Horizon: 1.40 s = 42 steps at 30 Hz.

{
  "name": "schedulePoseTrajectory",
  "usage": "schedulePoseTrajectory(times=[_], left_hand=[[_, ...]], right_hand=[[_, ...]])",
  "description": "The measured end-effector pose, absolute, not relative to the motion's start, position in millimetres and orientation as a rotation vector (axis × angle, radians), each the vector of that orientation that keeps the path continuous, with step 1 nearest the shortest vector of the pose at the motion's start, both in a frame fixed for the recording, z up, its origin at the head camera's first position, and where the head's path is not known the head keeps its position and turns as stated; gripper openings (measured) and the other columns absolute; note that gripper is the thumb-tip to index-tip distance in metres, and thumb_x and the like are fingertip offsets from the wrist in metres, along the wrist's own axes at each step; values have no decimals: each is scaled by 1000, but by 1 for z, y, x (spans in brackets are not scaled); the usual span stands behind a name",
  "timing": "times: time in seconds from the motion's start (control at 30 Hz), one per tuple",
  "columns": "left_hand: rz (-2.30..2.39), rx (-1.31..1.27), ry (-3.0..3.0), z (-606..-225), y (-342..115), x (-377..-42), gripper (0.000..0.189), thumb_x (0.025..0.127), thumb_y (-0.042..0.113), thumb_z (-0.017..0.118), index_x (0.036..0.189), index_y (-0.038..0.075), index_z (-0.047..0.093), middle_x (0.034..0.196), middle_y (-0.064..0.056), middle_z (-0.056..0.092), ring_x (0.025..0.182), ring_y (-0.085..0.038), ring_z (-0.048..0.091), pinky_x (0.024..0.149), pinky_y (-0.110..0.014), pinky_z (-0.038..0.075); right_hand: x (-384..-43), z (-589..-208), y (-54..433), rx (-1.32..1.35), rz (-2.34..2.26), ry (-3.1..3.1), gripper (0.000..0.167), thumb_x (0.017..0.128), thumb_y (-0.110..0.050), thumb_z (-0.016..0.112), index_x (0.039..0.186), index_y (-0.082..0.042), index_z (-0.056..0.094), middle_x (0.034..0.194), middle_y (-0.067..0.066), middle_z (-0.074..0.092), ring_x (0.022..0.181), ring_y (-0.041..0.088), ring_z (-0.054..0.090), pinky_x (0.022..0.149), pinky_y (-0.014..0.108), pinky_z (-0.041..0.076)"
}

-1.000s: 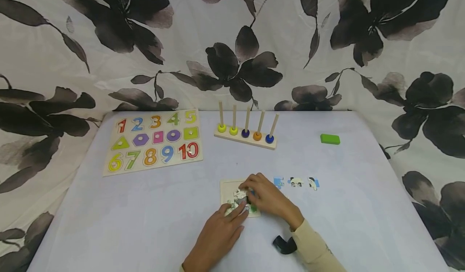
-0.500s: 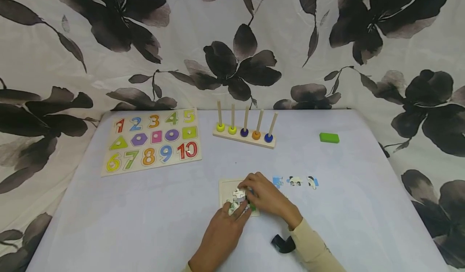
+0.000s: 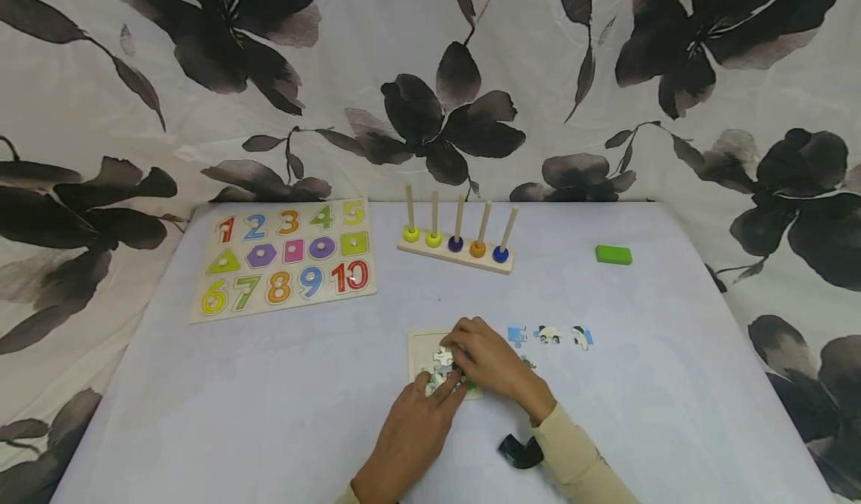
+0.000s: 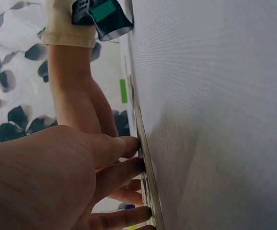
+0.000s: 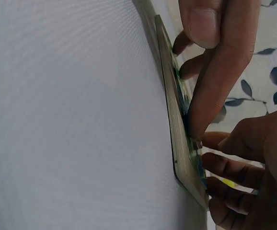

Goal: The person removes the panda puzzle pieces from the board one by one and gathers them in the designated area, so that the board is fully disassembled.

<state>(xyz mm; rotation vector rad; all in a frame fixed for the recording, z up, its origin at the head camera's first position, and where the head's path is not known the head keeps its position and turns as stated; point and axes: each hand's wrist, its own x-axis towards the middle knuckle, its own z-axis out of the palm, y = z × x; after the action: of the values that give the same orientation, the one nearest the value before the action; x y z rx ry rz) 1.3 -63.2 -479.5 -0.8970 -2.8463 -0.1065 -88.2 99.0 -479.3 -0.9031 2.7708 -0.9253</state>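
A square wooden puzzle board (image 3: 418, 345) lies before me with several panda-picture pieces in it. My left hand (image 3: 415, 433) reaches in from below, its fingers extended and fingertips resting on the lower part of the puzzle. From the right, my right hand (image 3: 496, 366) bends its fingers over the board, thumb and index fingertip at a puzzle piece (image 3: 443, 356), seemingly pinching it; the fingers hide most of that contact. In the right wrist view the right hand (image 5: 258, 163) touches the top of the board (image 5: 174, 139), with a left finger (image 5: 215, 91) pressing close by.
Loose pieces lie right of the board: a blue piece (image 3: 516, 335), a panda-face piece (image 3: 549, 335), a black-white-blue piece (image 3: 581, 337), and one partly hidden piece (image 3: 528, 362). Behind are a number board (image 3: 285, 261), a peg stand (image 3: 457, 256) and a green block (image 3: 613, 255).
The left fingers have shifted slightly right and up on the puzzle. The right hand stays over the same spot with small finger movements, and its wrist has moved slightly left.
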Motion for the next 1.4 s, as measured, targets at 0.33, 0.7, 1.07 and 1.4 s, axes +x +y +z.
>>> schedulePoseTrajectory(times=[0.33, 0.7, 1.07, 1.4], left_hand=[[-97, -910, -2868, -480, -64, 1, 37, 86, 22, 70, 122, 21, 67, 134, 5, 58, 100, -22, 50, 73, -25, 47], [-93, -922, -2826, -484, -64, 2, 38, 83, 25, 73, 121, 21, 67, 132, 5, 60, 99, -22, 51, 74, -26, 47], [-67, -904, -2824, -485, -65, 0, 38, 85, 38, 71, 119, 23, 69, 132, 6, 59, 103, -23, 54, 78, -28, 49], [-160, -921, -2794, -485, -68, 0, 33, 85, 33, 72, 115, 20, 71, 129, 4, 62, 108, -22, 59, 90, -32, 49]], right_hand=[[-90, -480, 100, -840, -1008, 2709, 18, 93, -10, 59, 106, -13, 71, 105, -5, 62, 92, 8, 49, 79, 29, 48], [-88, -480, 102, -881, -1033, 2681, 23, 87, -10, 68, 110, -14, 70, 103, -5, 66, 92, 9, 50, 82, 32, 48], [-91, -477, 105, -972, -967, 2675, 25, 87, -7, 68, 112, -12, 71, 96, -6, 68, 89, 9, 51, 78, 28, 47], [-93, -476, 106, -1024, -935, 2686, 23, 87, -10, 70, 110, -9, 72, 100, -2, 70, 90, 11, 52, 79, 29, 47]])
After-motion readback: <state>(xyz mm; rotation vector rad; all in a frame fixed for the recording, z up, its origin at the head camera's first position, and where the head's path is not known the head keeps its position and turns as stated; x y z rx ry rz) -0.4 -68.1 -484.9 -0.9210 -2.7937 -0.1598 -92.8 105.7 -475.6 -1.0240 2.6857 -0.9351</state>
